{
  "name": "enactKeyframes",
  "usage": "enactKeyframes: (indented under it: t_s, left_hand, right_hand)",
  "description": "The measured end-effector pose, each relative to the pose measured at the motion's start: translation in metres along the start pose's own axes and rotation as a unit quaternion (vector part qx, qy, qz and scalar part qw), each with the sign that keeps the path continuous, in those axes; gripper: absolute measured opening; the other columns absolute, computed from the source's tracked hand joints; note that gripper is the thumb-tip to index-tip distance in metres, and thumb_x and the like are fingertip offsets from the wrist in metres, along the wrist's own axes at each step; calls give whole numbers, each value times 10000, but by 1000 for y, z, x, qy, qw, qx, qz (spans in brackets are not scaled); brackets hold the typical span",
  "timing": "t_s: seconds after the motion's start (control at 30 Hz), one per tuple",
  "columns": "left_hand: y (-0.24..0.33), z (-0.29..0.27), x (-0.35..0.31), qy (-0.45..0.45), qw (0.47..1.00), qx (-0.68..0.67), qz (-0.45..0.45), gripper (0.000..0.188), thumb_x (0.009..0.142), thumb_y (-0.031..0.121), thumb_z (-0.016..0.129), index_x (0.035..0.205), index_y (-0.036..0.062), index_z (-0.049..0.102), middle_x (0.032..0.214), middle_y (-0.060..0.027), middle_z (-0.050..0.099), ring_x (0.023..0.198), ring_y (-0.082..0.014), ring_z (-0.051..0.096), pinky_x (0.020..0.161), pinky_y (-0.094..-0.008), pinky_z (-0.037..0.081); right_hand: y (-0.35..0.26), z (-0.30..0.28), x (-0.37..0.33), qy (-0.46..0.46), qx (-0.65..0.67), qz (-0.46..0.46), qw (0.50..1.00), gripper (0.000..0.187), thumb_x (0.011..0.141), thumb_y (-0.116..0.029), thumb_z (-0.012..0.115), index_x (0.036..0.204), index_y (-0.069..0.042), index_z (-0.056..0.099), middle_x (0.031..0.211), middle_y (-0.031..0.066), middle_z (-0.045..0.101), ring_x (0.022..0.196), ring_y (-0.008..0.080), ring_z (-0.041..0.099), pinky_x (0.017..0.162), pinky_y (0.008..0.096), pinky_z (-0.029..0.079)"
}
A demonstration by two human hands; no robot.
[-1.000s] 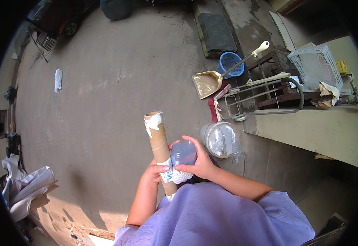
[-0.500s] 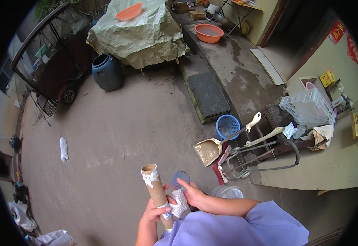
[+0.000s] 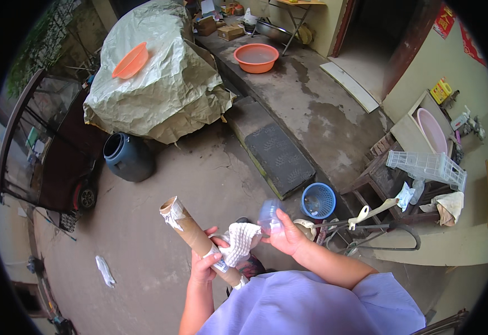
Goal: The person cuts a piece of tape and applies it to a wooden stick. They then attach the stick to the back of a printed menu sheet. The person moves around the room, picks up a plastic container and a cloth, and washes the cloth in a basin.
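Observation:
My left hand point(image 3: 204, 267) is closed around a long brown cardboard tube point(image 3: 192, 231) with torn white paper at its open upper end. The tube leans to the left, its lower end near my lilac top. A white waffle-textured cloth point(image 3: 240, 243) is bunched in the same hand, between its fingers and my right hand. My right hand point(image 3: 288, 237) grips a clear plastic cup-like container point(image 3: 270, 216), held just beyond the cloth. The container looks see-through; whether anything is inside cannot be made out.
To the right stand a blue mesh basket point(image 3: 317, 188) and a metal cart frame point(image 3: 411, 245), with a dustpan point(image 3: 304, 229) partly hidden. A step with a dark mat point(image 3: 280, 159) lies ahead. Farther left are a blue barrel point(image 3: 132, 162) and a white bag point(image 3: 105, 272) on the floor.
My right hand has moved up and right with the container, widening the gap from my left hand. The tube tilts farther left, and more cloth shows. The whole view has turned.

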State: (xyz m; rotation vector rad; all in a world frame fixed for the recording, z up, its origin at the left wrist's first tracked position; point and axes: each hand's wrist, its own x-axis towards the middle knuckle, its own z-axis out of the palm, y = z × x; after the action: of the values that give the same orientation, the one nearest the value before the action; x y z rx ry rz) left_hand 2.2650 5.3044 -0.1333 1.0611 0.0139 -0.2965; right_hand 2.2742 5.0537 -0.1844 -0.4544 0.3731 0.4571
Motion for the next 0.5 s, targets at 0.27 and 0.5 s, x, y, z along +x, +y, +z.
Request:
enactKeyframes:
  t_s: [0.27,0.5]
  left_hand:
    - [38,26,248,-207,965,42,-158,751,682,58,743,1358,-32,428,1032,-121,662,979,-214,626,887,-361,483]
    - [33,100,398,-326,895,51,-300,593,703,1,724,1267,-13,541,1192,-154,645,1028,-223,625,906,-366,510]
  right_hand:
    - [-117,28,78,-59,50,-110,991,806,760,-566,748,1352,-84,490,1120,82,604,975,227,585,900,464,430]
    - [-200,28,153,-12,71,-275,959,466,898,-401,680,1204,-59,598,1116,89,649,998,217,617,879,391,486]
